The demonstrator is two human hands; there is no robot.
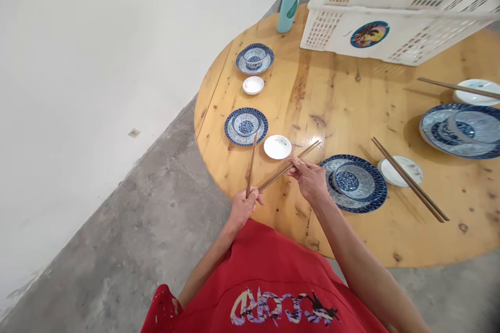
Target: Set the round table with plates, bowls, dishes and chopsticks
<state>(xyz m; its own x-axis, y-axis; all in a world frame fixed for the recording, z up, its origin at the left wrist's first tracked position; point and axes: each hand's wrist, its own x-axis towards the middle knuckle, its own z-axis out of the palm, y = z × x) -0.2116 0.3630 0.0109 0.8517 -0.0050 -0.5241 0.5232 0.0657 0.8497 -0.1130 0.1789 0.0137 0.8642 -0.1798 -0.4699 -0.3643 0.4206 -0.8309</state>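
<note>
My left hand (242,205), at the table's near edge, is closed around the lower end of chopsticks (252,164) that point up and away. My right hand (308,177) pinches a pair of wooden chopsticks (279,173) held slantwise; their lower ends reach my left fingers. Just beyond them lies a small white dish (277,146). To its left, a clear glass bowl (252,118) sits on a blue-and-white plate (231,138). Right of my right hand is another such plate (375,203) with a glass bowl (357,182) on it.
The round wooden table (304,99) also carries another plate-and-bowl setting (239,65), a small dish (253,85), and chopsticks (410,179) resting across a white dish (394,171). Farther right is another plate (433,138). White crates (363,36) and a turquoise bottle (291,0) stand behind.
</note>
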